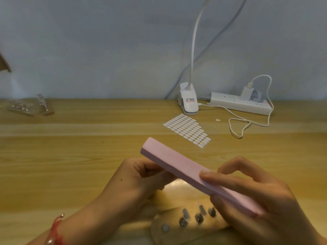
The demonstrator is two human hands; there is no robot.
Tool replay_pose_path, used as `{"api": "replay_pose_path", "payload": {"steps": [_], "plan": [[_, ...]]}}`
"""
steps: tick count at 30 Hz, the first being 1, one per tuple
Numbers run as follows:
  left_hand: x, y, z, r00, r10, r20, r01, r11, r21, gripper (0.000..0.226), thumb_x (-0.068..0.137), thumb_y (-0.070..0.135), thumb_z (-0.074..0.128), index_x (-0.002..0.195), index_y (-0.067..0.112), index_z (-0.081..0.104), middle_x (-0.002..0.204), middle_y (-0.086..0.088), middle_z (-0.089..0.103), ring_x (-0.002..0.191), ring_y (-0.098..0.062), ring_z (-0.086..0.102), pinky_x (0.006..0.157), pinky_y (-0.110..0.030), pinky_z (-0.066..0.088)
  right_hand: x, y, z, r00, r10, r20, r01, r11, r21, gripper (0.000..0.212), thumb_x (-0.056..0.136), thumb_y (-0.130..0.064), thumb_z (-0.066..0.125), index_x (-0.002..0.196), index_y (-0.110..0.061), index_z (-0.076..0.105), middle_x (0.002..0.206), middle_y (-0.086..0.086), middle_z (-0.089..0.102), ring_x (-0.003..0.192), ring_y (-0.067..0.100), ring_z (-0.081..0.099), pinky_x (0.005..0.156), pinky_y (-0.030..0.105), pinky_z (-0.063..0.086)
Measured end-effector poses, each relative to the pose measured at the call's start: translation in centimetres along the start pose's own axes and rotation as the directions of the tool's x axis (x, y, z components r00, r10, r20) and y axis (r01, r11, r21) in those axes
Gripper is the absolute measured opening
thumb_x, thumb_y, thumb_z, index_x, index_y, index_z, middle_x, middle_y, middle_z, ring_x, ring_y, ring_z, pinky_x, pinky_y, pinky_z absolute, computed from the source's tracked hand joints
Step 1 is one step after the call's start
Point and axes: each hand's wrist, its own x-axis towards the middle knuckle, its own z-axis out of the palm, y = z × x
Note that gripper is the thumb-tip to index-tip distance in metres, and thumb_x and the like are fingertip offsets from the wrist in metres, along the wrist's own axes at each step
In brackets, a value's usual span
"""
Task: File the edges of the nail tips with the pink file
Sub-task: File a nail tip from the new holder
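Above the near edge of the table (70, 156), gripped pink file (177, 167) by its near end in right hand (256, 200), thumb on top face, fingers curled beneath, leaving far end free for stroking. Held it tilted, clear of the wood. Pinched left hand (141, 179) fingers together just under file's middle, probably round a nail tip, hidden by the file. Placed holder (177, 232) with mounted tips (199, 217) directly below both hands, handy for next pick. Set tab sheet (187, 131), clip lamp (188, 101), power strip (240, 103) well back, out of filing path
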Motion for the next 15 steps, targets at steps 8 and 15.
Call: {"api": "replay_pose_path", "payload": {"steps": [8,15], "plan": [[-0.01,-0.48,-0.24,0.998,0.055,0.011,-0.055,0.998,-0.006,0.024,0.058,0.034,0.069,0.077,0.022,0.080,0.060,0.008,0.068,0.054,0.004,0.056,0.051,-0.006,0.039,0.02,0.18,-0.27,1.000,0.018,0.017,-0.018,1.000,0.010,0.031,0.084,-0.030,0.063,0.112,-0.023,0.071,0.092,0.000,0.061,0.066,0.004,0.064,0.058,0.010,0.046],[-0.10,-0.60,-0.47,0.998,0.055,-0.006,-0.054,0.998,0.041,0.027,0.065,0.028,0.068,0.086,0.014,0.079,0.074,0.007,0.074,0.062,0.001,0.065,0.056,-0.007,0.045,-0.01,0.20,-0.39,0.993,0.106,0.050,-0.109,0.993,0.042,0.033,0.085,-0.035,0.061,0.116,-0.029,0.068,0.095,-0.004,0.064,0.085,0.008,0.064,0.067,0.015,0.046]]}}
